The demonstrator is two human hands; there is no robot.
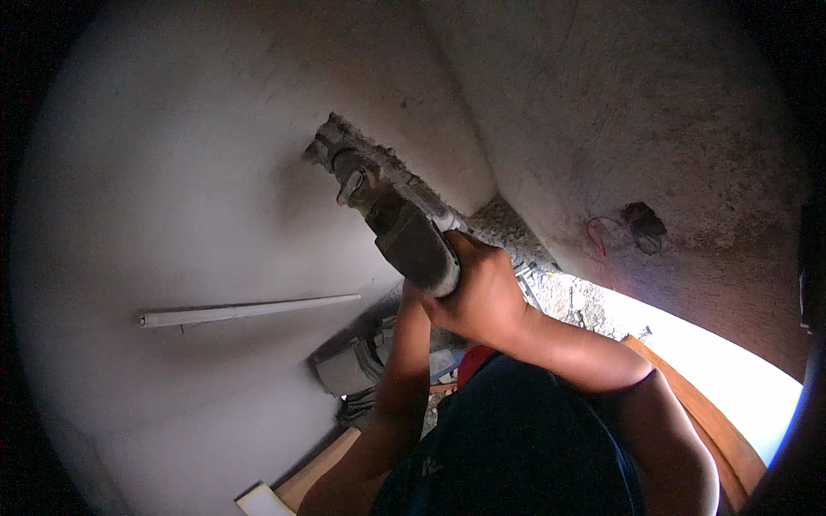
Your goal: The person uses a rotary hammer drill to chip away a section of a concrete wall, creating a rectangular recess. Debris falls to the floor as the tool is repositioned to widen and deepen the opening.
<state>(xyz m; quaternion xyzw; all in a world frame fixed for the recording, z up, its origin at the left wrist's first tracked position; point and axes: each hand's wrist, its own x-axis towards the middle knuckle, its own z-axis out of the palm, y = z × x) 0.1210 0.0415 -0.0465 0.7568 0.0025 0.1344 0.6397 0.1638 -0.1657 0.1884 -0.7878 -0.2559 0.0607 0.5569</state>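
My right hand is wrapped round the rear grip of a dusty, dark power tool that looks like a hammer drill. The tool slants up and to the left, its front end against the pale wall. A rough channel is cut into the plaster along the tool's upper right side. Whether a bit is fitted cannot be seen. My left hand comes up from below and meets the underside of the tool's rear part, which hides its fingers.
A white tube is fixed along the left wall. The right wall has a dark hole with a red wire beside it. Rubble lies in the corner. Boards are at lower right; a grey object sits below the tube.
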